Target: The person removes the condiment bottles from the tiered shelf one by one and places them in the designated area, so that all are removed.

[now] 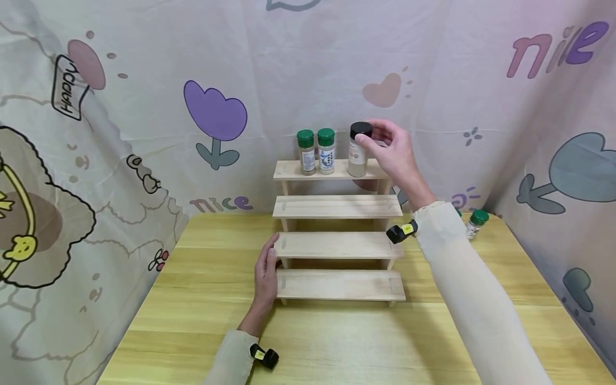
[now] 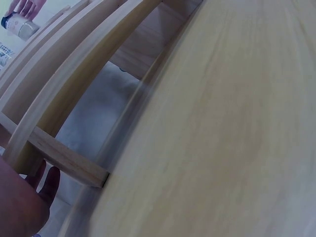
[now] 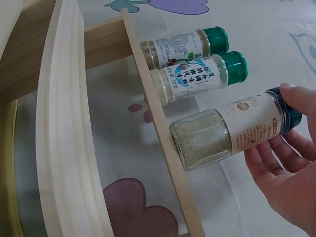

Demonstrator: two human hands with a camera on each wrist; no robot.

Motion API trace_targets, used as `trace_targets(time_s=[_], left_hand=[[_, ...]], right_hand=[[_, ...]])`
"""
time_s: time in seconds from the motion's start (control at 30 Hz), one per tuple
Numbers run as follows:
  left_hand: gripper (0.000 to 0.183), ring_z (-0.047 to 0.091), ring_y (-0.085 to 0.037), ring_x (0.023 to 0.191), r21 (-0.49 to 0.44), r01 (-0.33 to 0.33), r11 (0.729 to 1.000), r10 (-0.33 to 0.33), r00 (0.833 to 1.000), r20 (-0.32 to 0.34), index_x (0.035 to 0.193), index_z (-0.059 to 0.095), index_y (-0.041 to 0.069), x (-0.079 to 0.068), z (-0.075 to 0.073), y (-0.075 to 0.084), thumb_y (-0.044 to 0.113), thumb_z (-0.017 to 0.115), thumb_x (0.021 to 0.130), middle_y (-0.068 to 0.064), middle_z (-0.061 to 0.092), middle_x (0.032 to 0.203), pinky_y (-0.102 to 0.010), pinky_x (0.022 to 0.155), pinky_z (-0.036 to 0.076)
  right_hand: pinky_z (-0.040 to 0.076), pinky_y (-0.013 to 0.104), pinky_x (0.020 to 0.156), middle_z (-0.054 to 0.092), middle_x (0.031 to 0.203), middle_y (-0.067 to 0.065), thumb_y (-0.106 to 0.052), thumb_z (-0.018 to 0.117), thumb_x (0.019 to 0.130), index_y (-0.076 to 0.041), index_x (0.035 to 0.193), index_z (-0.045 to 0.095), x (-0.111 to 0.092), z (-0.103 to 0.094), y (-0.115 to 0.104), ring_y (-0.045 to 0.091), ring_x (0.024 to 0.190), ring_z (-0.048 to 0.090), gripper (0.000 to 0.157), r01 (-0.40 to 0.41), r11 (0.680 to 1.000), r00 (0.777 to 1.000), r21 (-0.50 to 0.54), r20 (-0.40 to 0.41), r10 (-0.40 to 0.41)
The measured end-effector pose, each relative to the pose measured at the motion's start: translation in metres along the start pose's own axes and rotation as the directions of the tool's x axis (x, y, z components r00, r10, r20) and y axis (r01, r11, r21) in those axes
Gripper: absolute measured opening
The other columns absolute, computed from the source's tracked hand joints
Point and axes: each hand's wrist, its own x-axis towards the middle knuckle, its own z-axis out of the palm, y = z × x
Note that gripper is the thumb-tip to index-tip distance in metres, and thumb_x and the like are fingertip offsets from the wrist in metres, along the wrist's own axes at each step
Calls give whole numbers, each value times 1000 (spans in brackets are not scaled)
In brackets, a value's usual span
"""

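My right hand (image 1: 392, 147) pinches a spice jar (image 1: 357, 155) by its black cap, thumb on one side and fingers on the other. Pale powder fills part of the clear glass, and its base is at the top tier of a wooden step rack (image 1: 339, 245). To its left on that tier stand two green-capped spice bottles (image 3: 190, 47), upright side by side. Lower down, my left hand (image 1: 266, 270) holds the rack's left end, fingers (image 2: 49, 185) curled around the wood in the left wrist view.
Behind the right forearm, a green-capped bottle (image 1: 476, 223) stands on the wooden table (image 1: 202, 299), with part of another green cap beside it. A printed cloth (image 1: 289, 64) hangs close behind the rack and along both sides.
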Motion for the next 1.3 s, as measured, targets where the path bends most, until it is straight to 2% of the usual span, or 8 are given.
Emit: trace_targets(time_s=[0.07,0.3,0.57,0.77,1.0,1.3], left_hand=[[41,35,-30,147,5,4,1000,-4,1000,7,148,48,-6,0,1,10,7,34,112,-23,43,157,-18,110,37],[41,38,-29,145,-11,2,1000,-2,1000,5,148,49,-5,2,0,9,8,34,112,-21,43,157,-19,109,39],[41,35,-28,147,4,13,1000,-13,1000,4,149,48,-4,1,0,10,8,35,112,-20,44,157,-19,111,36],[41,34,-27,148,20,14,1000,-14,1000,13,149,48,-4,1,0,11,8,34,112,-21,43,157,-19,112,35],[41,34,-27,148,32,7,999,-7,1000,14,149,48,-5,1,0,13,7,34,112,-18,45,157,-20,113,34],[41,34,-31,147,28,1,1000,-1,1000,3,148,48,-6,0,2,12,6,34,112,-22,45,156,-18,112,33]], right_hand=[[51,25,95,68,116,11,-18,80,92,-2,128,67,-2,-3,-3,20,104,62,41,12,1000,1000,-4,4,-12],[51,23,91,69,112,8,-16,80,91,-3,124,69,-12,-13,-8,19,101,63,38,52,998,999,21,-12,-52],[52,23,89,70,108,7,-15,81,90,-4,121,71,-35,-26,-7,19,97,64,35,89,995,995,38,-44,-87],[53,21,87,69,107,6,-12,80,90,-4,120,71,-52,-33,-3,19,94,63,33,81,995,994,55,-72,-77],[53,19,89,69,111,7,-8,80,90,-3,122,70,-73,-42,3,20,99,63,35,51,994,995,93,-88,-43],[53,19,91,68,113,7,-7,79,90,0,123,69,-95,-50,13,20,102,63,35,36,998,994,45,-102,-31]])
